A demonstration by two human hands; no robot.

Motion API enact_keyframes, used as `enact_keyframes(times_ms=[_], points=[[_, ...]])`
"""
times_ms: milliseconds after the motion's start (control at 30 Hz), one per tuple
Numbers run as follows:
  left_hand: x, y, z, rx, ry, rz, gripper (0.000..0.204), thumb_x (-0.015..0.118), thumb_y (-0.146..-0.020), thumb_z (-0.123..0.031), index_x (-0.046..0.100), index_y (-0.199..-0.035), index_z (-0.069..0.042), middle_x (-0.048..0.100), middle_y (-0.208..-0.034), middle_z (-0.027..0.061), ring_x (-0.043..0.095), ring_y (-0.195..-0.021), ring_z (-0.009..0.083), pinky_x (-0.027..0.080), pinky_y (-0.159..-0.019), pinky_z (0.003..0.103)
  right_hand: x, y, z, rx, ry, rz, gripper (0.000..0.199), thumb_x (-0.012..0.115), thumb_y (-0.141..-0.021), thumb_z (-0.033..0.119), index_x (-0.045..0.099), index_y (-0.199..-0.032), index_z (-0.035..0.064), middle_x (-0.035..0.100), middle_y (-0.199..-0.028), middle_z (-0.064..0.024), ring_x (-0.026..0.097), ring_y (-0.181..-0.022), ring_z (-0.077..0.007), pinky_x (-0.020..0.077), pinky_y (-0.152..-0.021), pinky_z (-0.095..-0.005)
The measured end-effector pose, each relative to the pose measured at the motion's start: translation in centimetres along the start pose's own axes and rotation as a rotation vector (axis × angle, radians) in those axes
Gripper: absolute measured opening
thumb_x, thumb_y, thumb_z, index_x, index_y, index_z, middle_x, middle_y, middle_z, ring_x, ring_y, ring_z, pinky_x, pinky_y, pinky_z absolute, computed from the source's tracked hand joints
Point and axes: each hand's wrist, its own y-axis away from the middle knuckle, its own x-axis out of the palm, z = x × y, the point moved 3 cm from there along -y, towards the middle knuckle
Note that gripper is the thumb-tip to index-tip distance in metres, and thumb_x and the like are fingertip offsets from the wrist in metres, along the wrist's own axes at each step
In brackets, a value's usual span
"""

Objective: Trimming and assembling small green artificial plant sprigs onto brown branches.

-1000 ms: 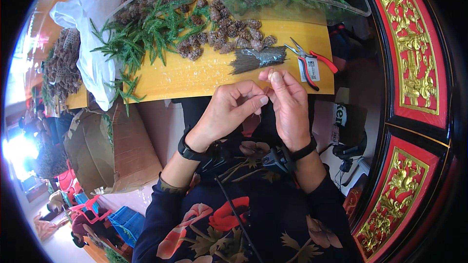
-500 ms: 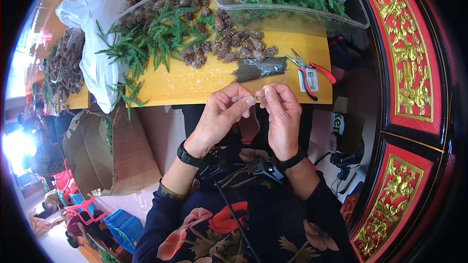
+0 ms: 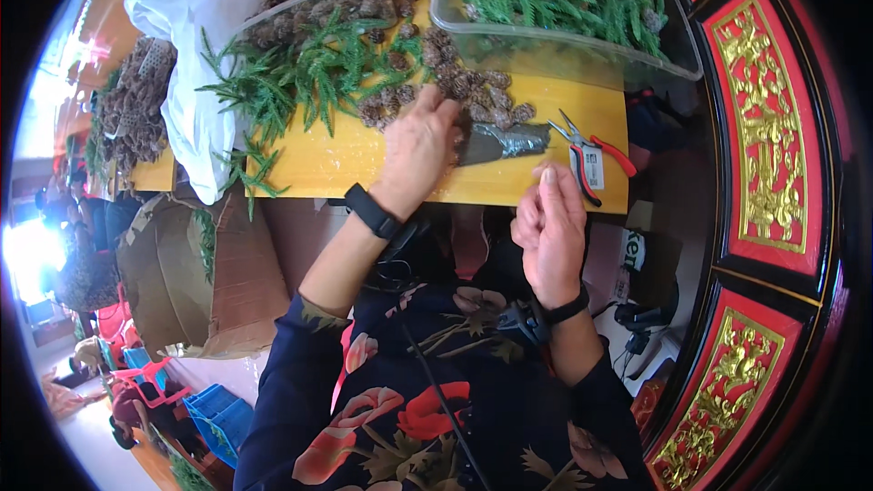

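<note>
My left hand [image 3: 418, 153] reaches over the yellow table to the small brown pine cones [image 3: 496, 95]. Its fingers bend down at the edge of the pile, and their tips are hidden, so I cannot tell whether a cone is between them. Close to the table's front edge, my right hand [image 3: 553, 232] is closed in a pinch, thumb against the fingers; whatever it pinches is too fine to make out. Between the hands lies a bundle of thin dark wires [image 3: 500, 143], wrapped in clear plastic. Red-handled pliers [image 3: 587, 150] rest to its right on a white label.
Green artificial sprigs [image 3: 314, 68] lie left of the cones. A clear bin [image 3: 564, 45] of sprigs and a clear bin [image 3: 314, 2] of cones stand at the back. A white plastic bag [image 3: 205, 82] and cardboard box [image 3: 205, 273] are left, a carved red-gold panel [image 3: 764, 127] right.
My hands were together before me, fingertips nearly touching. The left has gone forward to the cones; the right has shifted slightly right and stays pinched. The view has shifted a little.
</note>
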Motion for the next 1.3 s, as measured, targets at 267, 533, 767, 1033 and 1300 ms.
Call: enact_keyframes(times_ms=[267, 533, 767, 1033, 1300], points=[[-6.2, 3.1, 1.7, -0.303, 0.638, 0.064, 0.022, 0.069, -0.085, -0.005, 0.066, -0.107, -0.006, 0.063, -0.102, 0.0052, 0.062, -0.089, 0.0142, 0.050, -0.076, 0.028, 4.4, 0.4, -0.8, -0.006, 0.365, 0.061, 0.015, 0.048, -0.103, 0.015, 0.057, -0.108, 0.0052, 0.048, -0.069, 0.0049, 0.037, -0.057, -0.0003, 0.0248, -0.049, -0.0152], [-7.8, 10.2, 6.0, -0.546, 1.276, -0.145, 0.034, 0.071, -0.084, 0.003, 0.060, -0.116, -0.003, 0.062, -0.104, 0.0012, 0.058, -0.093, 0.0067, 0.049, -0.076, 0.021, 10.7, 0.7, -5.8, -0.393, 0.972, 0.238, 0.011, 0.060, -0.095, 0.003, 0.064, -0.104, -0.0007, 0.063, -0.076, -0.0015, 0.056, -0.066, -0.0039, 0.0425, -0.057, -0.0175], [-11.0, 11.1, 8.1, -0.515, 1.404, -0.155, 0.038, 0.069, -0.083, 0.008, 0.057, -0.118, 0.001, 0.064, -0.104, 0.0049, 0.062, -0.096, 0.0107, 0.049, -0.089, 0.024, 14.0, 0.9, -8.2, -0.627, 1.174, 0.276, 0.007, 0.067, -0.089, -0.001, 0.067, -0.096, -0.0009, 0.067, -0.074, -0.0043, 0.062, -0.065, -0.0056, 0.0462, -0.058, -0.0191], [-11.9, 11.7, 8.8, -0.459, 1.436, -0.172, 0.038, 0.070, -0.083, 0.008, 0.058, -0.118, 0.001, 0.062, -0.105, 0.0028, 0.059, -0.097, 0.0078, 0.051, -0.085, 0.022, 15.3, 0.8, -8.8, -0.621, 1.169, 0.251, 0.007, 0.068, -0.089, 0.000, 0.067, -0.095, -0.0008, 0.065, -0.070, -0.0009, 0.059, -0.063, -0.0025, 0.0436, -0.055, -0.0171], [-11.0, 12.1, 8.8, -0.469, 1.389, -0.212, 0.035, 0.071, -0.081, 0.010, 0.058, -0.113, 0.002, 0.062, -0.105, 0.0041, 0.059, -0.097, 0.0082, 0.052, -0.082, 0.022, 15.3, 0.3, -9.0, -0.633, 1.141, 0.230, 0.004, 0.068, -0.089, 0.000, 0.066, -0.093, -0.0002, 0.062, -0.067, 0.0024, 0.053, -0.058, 0.0006, 0.0383, -0.051, -0.0157]])
